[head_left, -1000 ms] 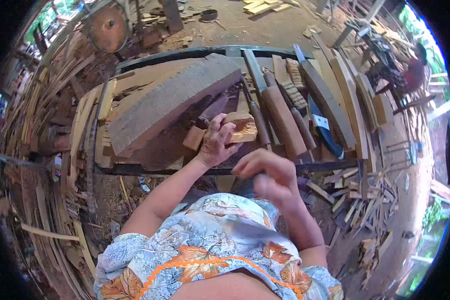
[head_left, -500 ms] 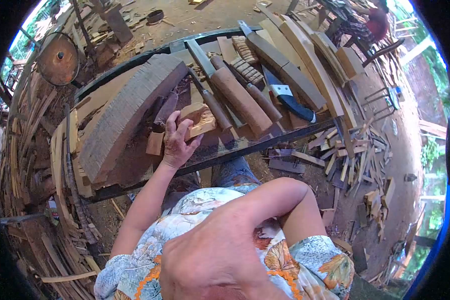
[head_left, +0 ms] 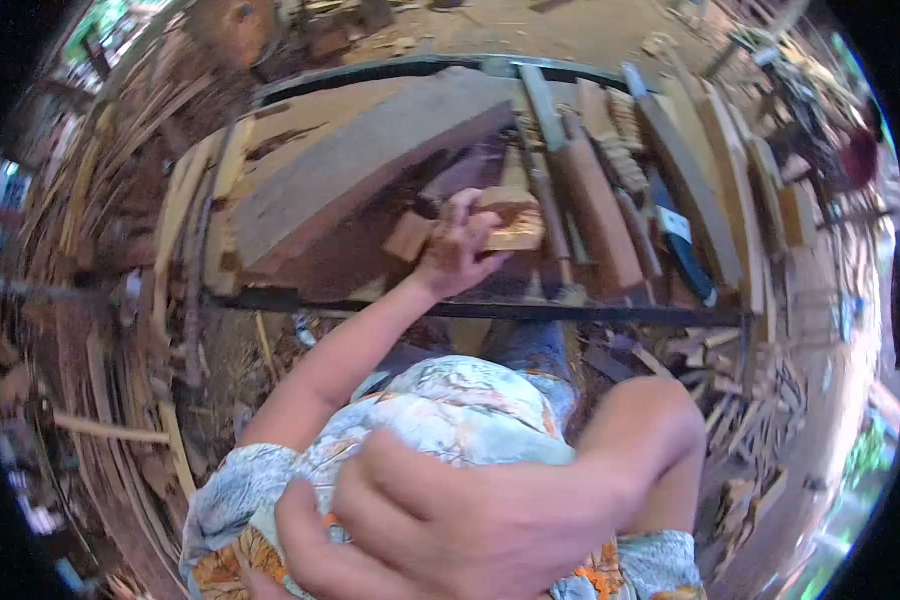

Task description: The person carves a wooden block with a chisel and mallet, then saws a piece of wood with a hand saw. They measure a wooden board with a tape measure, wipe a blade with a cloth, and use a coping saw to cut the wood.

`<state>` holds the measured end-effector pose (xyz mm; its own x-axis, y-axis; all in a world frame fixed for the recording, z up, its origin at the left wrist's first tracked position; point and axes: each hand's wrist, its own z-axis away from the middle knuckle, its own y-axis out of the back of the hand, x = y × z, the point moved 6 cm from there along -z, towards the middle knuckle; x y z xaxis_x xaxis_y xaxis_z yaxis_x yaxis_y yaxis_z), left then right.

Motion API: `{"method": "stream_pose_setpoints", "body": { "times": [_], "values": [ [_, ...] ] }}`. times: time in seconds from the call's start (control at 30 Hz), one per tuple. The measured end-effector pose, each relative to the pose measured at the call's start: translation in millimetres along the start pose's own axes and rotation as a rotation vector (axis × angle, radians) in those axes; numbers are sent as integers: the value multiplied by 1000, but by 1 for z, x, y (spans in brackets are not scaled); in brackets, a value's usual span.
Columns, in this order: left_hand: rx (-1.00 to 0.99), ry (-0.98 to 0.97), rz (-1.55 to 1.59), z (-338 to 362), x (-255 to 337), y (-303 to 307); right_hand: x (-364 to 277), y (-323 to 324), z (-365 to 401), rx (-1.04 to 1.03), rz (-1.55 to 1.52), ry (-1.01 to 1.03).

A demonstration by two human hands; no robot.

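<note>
My left hand (head_left: 457, 255) is closed around the near-left side of a small carved wooden block (head_left: 518, 228), which has a rough, pale hollow on top. It holds the block over the workbench (head_left: 330, 303). A small squared wood offcut (head_left: 407, 236) lies just left of that hand. Close to the camera, in front of my patterned shirt, is my right hand (head_left: 460, 520). Its fingers are loosely bent and apart, slightly blurred, with nothing visible in them. Right of the block lies a thick wooden-handled chisel (head_left: 598, 215) among other handled tools.
A large curved timber (head_left: 370, 150) covers the bench's left side. Further right lie a black-handled saw (head_left: 682, 250) and long wooden pieces (head_left: 735, 180). Wood scraps (head_left: 765, 410) litter the ground at right. A person in red (head_left: 857, 163) is blurred at the far right.
My view has turned, so the bench appears further right. My right hand has come down from near the camera and its fingers now show. My left hand still holds the block.
</note>
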<state>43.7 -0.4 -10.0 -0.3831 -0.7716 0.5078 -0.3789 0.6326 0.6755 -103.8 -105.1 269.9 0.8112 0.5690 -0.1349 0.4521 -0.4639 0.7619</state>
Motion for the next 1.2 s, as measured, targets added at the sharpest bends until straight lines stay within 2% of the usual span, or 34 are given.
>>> {"method": "stream_pose_setpoints", "body": {
  "times": [0.07, 0.13, 0.17, 0.27, 0.43, 0.47, 0.53, 0.6, 0.67, 0.73, 0.8, 0.83, 0.9, 1.0, 1.07, 1.13, 1.2],
  "values": [
    [20, -31, 29, -1, 0, 8, 4, -1, -3, 207, 597, -244],
    [52, -14, 36, 0, -1, 9, 3, -3, 7, 184, 677, -283],
    [70, 8, 17, 1, -1, 8, 4, -2, 15, 121, 820, -210],
    [82, -11, 36, 3, -3, 16, 0, 0, 32, 153, 722, -223],
    [56, -14, 43, 3, 0, 11, -17, 4, 57, 184, 597, -431],
    [65, -12, 25, 3, 0, 12, -20, 14, 56, 177, 605, -435],
    [69, -30, 54, 3, 1, 12, -21, 38, 29, 89, 411, -331],
    [72, -53, 94, 2, 2, 12, -5, 42, 71, 327, 242, -557],
    [123, -73, 23, 1, 5, 14, 28, 44, 100, 174, 623, -797],
    [112, -85, 66, 2, 4, 13, 59, 42, 156, 285, 620, -833],
    [98, -76, 47, 3, -1, 8, 76, 39, 225, 360, 553, -1172],
    [90, -59, 19, 2, 3, 11, 81, 36, 243, 361, 576, -1184],
    [78, -63, 20, 2, 4, 9, 100, 26, 284, 213, 620, -1441],
    [37, -93, 5, -1, 7, 8, 116, 0, 308, 122, 642, -1498],
    [57, -78, 14, 0, 2, 5, 128, -16, 312, -103, 565, -1619],
    [28, -86, 5, 0, 2, 5, 135, -29, 314, -14, 625, -1608],
    [6, -80, -17, 0, 5, 3, 135, -26, 315, -37, 624, -1595]
  ]
}}
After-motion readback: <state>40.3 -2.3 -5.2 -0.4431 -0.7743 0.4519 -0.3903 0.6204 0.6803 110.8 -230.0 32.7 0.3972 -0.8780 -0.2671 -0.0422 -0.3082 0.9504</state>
